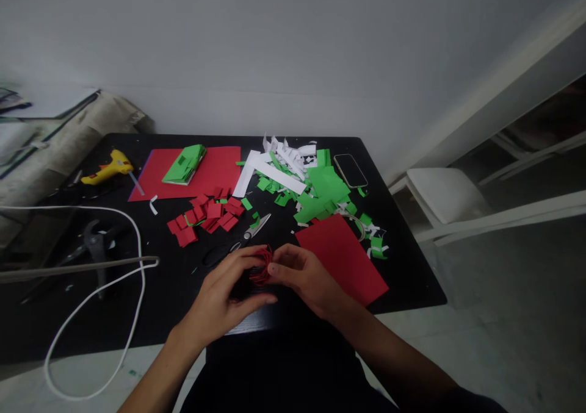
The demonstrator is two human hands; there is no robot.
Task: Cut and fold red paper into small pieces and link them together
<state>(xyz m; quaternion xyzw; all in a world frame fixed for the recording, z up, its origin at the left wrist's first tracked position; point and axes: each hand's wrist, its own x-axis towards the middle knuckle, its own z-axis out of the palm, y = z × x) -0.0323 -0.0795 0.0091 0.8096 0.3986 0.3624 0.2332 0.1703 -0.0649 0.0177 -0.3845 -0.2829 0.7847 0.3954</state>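
Near the table's front edge, my left hand (229, 291) curls around a small bundle of folded red paper (260, 268), its thumb apart below. From the other side, my right hand (304, 276) pinches the same bundle between thumb and fingers. Just beyond my left hand lie black-handled scissors (249, 233), blades pointing away to the right. A pile of small folded red paper pieces (210, 213) sits further left. By my right forearm is a flat red sheet (345, 257).
Across the black table (284, 303) lie green paper scraps (325, 190), white strips (279, 172), a phone (351, 171), a green folded stack (185, 164) on a red sheet (222, 169), a yellow glue gun (110, 168) and a looping white cable (140, 279). A white chair (446, 193) stands right.
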